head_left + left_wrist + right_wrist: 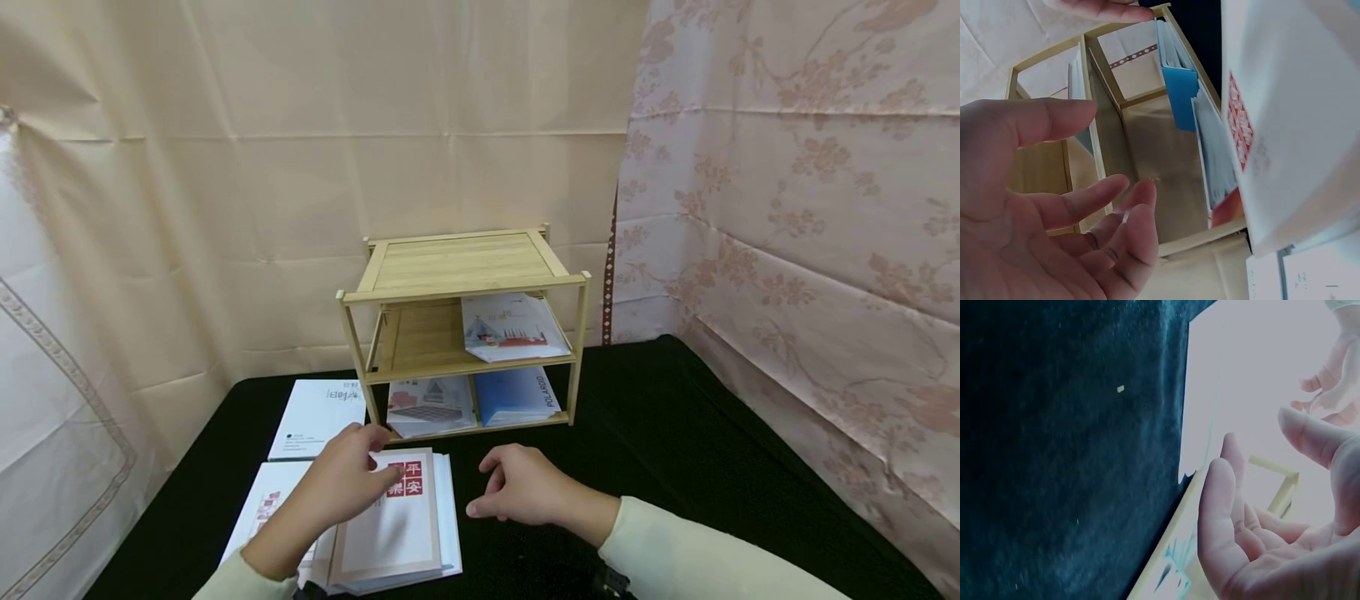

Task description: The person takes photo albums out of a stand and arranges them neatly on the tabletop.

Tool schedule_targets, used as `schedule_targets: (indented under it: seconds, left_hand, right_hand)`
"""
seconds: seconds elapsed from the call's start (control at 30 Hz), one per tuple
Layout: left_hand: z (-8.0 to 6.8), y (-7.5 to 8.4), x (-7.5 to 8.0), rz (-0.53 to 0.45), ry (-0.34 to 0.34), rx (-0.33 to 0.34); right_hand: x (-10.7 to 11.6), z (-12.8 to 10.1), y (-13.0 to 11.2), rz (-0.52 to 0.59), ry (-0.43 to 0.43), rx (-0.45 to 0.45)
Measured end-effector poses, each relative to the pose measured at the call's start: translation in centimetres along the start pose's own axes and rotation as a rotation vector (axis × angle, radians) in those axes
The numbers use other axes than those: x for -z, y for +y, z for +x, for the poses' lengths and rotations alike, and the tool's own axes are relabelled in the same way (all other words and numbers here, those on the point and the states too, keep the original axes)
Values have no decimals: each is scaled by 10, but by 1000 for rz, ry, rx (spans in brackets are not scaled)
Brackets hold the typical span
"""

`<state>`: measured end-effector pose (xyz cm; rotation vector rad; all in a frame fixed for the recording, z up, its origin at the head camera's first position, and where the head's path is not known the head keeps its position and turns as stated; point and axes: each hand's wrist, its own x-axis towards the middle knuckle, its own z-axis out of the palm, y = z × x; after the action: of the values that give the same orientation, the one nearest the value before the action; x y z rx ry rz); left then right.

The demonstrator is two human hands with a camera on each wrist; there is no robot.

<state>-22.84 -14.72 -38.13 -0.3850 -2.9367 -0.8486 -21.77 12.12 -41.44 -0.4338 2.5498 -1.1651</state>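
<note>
My left hand (337, 483) hovers over a stack of booklets, its fingers loosely bent and nothing in its grasp. On top of that stack lies a white booklet with red square characters (390, 537). In the left wrist view, a gap shows between the thumb and fingers of the left hand (1066, 212). To the right of the stack, my right hand (536, 490) is held above the black cloth, fingers loosely curved. The right wrist view shows the right hand (1279, 550) holding nothing, with thumb and fingertips apart.
Behind the hands stands a wooden shelf (465, 260). Its middle tier bears an illustrated booklet (506, 321); below are a grey booklet (433, 404) and a blue booklet (513, 396). At left lie a white book (315, 417) and another red-lettered booklet (255, 508). Curtains (300, 167) hang around the table.
</note>
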Motion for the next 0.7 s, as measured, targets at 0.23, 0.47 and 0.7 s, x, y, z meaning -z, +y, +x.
schedule_targets:
  seconds: [0.23,0.47,0.7]
  left_hand:
    - [12,14,2,-23,16,-34]
    - [24,26,0,-68,3,-46]
    - [33,34,1,-92,-1,-65]
  right_hand:
    - [13,-1,0,-52,64,26]
    - [24,1,2,-98,120,12]
    - [34,1,1,-83,169,-5]
